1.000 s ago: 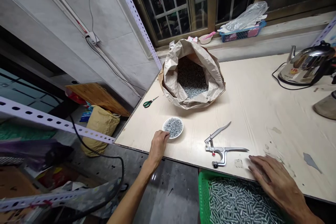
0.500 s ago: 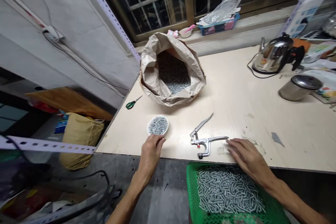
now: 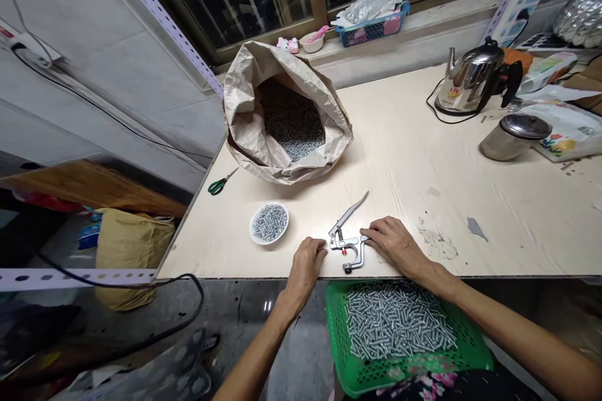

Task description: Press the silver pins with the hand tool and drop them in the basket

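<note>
Near the table's front edge lie silver hand pliers (image 3: 348,214), like snap-fastener pliers, with their handles spread, a spring and a red-tipped part at the jaw. My right hand (image 3: 397,244) is closed over the lower handle, covering most of it. Just left of the jaw, my left hand (image 3: 305,266) has its thumb and fingertips pinched together; anything between them is too small to make out. A white bowl (image 3: 253,230) of small metal pieces stands to the left of that hand. Below the table edge sits a green basket (image 3: 339,351) full of metal screw-like pieces.
A large paper sack (image 3: 242,116) of metal pieces stands open behind the bowl. Green-handled scissors (image 3: 217,186) lie at the table's left edge. To the right are a steel kettle (image 3: 473,78), a lidded metal canister (image 3: 505,141) and a grey scrap (image 3: 476,227).
My left hand has moved right, from the bowl's rim to beside the pliers' jaw. My right hand has shifted left onto the lower handle. The view has shifted a little.
</note>
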Motion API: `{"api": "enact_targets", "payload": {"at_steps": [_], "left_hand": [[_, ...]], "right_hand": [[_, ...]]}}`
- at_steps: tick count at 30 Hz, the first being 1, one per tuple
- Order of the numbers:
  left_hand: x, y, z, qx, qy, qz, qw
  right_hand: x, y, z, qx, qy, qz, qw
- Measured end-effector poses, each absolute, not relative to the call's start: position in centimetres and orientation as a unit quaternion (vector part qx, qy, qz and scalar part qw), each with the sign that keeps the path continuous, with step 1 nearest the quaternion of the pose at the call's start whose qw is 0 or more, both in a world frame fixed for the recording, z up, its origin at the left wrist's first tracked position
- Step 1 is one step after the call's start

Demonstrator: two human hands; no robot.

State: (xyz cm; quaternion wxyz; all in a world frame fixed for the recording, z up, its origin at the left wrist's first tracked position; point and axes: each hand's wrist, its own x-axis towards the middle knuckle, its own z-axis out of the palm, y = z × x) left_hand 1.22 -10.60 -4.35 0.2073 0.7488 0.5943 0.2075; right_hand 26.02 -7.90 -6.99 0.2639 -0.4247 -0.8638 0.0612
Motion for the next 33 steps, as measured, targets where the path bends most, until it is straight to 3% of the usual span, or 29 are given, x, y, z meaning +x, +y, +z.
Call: {"api": "enact_targets", "payload": {"at_steps": [8, 15, 18, 25, 33], "left_hand": [[1.8, -11.4, -4.1, 0.704, 0.596, 0.284, 0.261], [2.9, -11.0, -2.9, 0.462, 0.663, 0.283, 0.516], [3.4, -10.7, -2.7, 0.425, 0.654, 0.271, 0.564], [3.9, -10.9, -3.3, 0.461, 0.660, 0.256, 0.535], [4.0, -10.2, -2.4, 0.551, 0.662, 0.185, 0.473]], "right_hand": [[25.6, -7.7, -6.8, -0.419, -0.877, 0.028, 0.233], [25.8, -8.0, -5.9, -0.389, -0.892, -0.050, 0.225], [25.9, -8.2, -5.5, -0.377, -0.891, -0.075, 0.241], [25.9, -8.3, -5.5, -0.372, -0.877, -0.114, 0.284], [25.8, -8.3, -5.4, -0.373, -0.882, -0.112, 0.264]]}}
